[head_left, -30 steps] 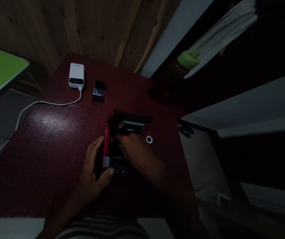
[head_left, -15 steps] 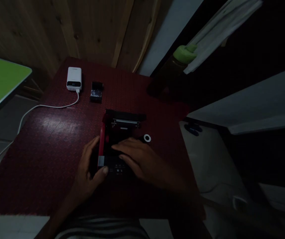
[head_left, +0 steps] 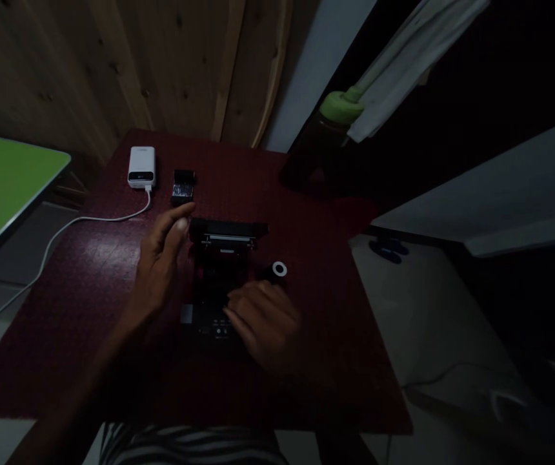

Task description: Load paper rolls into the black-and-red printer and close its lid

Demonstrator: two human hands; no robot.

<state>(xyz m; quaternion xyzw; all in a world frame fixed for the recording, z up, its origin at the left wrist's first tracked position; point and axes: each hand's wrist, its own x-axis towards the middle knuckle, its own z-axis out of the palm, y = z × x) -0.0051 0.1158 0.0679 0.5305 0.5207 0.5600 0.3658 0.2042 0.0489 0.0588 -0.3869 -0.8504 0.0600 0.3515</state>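
A small black and red device [head_left: 219,278] with its lid [head_left: 228,229] open lies in the middle of a dark red table [head_left: 88,290]. My left hand [head_left: 161,265] reaches forward along the device's left side, fingertips at the lid's left corner, fingers loosely curved and holding nothing I can see. My right hand [head_left: 262,320] rests on the near right part of the device, by its buttons, fingers bent down onto it. A small roll with a white end [head_left: 278,270] lies just right of the device, beyond my right hand.
A white power bank [head_left: 141,167] with a white cable [head_left: 59,232] and a small black box [head_left: 183,185] sit at the table's far left. A green-capped bottle [head_left: 338,110] stands far right. A green tabletop [head_left: 1,187] is at left. Wooden wall behind.
My left hand left the device's near left edge and moved forward to the open lid's left corner. My right hand slid back toward the buttons. The camera tilted down slightly.
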